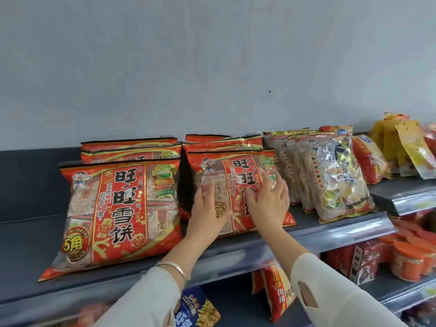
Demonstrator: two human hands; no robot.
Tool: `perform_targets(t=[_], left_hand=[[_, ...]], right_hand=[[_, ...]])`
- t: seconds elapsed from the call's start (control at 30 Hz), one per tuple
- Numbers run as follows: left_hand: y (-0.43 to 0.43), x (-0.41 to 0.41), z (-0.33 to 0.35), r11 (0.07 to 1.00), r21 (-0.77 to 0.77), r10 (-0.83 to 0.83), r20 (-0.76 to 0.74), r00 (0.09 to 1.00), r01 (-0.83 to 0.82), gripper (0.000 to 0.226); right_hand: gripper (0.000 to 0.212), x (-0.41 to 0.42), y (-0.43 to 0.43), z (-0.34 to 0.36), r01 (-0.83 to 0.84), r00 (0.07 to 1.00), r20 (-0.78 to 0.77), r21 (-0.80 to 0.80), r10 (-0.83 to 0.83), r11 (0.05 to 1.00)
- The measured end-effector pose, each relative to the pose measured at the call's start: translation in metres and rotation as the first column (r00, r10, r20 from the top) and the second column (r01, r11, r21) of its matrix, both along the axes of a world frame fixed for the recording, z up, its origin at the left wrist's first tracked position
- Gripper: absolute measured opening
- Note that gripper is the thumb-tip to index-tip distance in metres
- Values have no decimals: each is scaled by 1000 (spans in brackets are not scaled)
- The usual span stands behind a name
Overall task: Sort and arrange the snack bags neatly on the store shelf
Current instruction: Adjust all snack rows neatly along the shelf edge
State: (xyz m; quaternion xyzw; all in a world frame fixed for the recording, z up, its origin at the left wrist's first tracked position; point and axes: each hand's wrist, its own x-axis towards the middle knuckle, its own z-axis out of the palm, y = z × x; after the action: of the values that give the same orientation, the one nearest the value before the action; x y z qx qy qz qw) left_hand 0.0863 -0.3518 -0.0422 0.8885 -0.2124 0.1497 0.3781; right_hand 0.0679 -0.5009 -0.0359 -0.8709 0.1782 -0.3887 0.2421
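Observation:
Two rows of large red rice-cracker bags stand on the grey top shelf (306, 234). The front bag of the left row (118, 213) leans forward near the shelf edge. Both my hands press flat on the front bag of the right row (238, 175): my left hand (207, 213) on its lower left face, my right hand (269, 199) on its right half, fingers spread. Behind each front bag stand more of the same red bags (132, 149).
Right of the red bags stand several clear bags with yellow and black print (335, 175), then red and yellow packets (405, 147). Lower shelves hold a blue bag (198, 308), an orange bag (278, 291) and red tubs (410, 260). A grey wall rises behind.

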Motion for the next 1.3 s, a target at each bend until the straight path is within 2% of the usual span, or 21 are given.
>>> perform_targets(t=[0.07, 0.17, 0.27, 0.33, 0.5, 0.63, 0.7, 0.77, 0.87, 0.93, 1.03, 1.1, 1.17, 1.3], left_hand=[[-22, 1, -6, 992, -38, 119, -56, 991, -122, 94], [-38, -1, -13, 953, 44, 301, -12, 954, -300, 103], [-35, 7, -15, 921, 11, 386, -169, 907, -390, 118], [-34, 13, -16, 931, -3, 353, -229, 907, -364, 121], [-37, 8, -20, 971, -120, 185, -174, 967, -208, 118], [-38, 4, -19, 974, -109, 178, -174, 969, -198, 110], [-39, 1, -17, 966, -151, 189, -144, 971, -210, 101], [-39, -3, -16, 944, -206, 249, -77, 965, -260, 84], [-38, -9, -18, 902, -190, 411, 95, 907, -388, 57], [-37, -8, -18, 906, -164, 416, 176, 892, -390, 45], [-36, -3, -11, 925, -137, 375, 206, 904, -353, 43], [-35, 7, 1, 920, -165, 380, 157, 912, -355, 49], [-32, 26, 17, 913, -233, 352, 36, 935, -335, 60], [-27, 70, 50, 826, -483, 229, -179, 957, -288, 83]], right_hand=[[73, 4, -27, 1, 6, 996, -87, 157, 7, 988], [83, 14, -60, -2, -57, 957, -251, 327, 145, 943], [82, 24, -74, -10, -188, 913, -265, 400, 310, 897], [79, 28, -79, -11, -236, 899, -251, 412, 359, 880], [72, 31, -86, -13, -219, 933, -189, 374, 305, 901], [68, 31, -89, -17, -229, 936, -173, 366, 308, 902], [68, 30, -90, -18, -234, 936, -159, 381, 313, 894], [67, 25, -89, -20, -217, 959, -105, 328, 264, 919], [58, 14, -83, -19, -234, 972, 19, 152, 233, 960], [51, 12, -80, -18, -278, 960, 27, 24, 277, 960], [45, 14, -78, -9, -348, 936, 4, -116, 351, 930], [42, 20, -77, 2, -374, 921, 39, -186, 387, 909], [40, 29, -74, 17, -381, 911, 62, -256, 408, 889], [40, 59, -66, 57, -395, 904, 7, -369, 428, 841]])
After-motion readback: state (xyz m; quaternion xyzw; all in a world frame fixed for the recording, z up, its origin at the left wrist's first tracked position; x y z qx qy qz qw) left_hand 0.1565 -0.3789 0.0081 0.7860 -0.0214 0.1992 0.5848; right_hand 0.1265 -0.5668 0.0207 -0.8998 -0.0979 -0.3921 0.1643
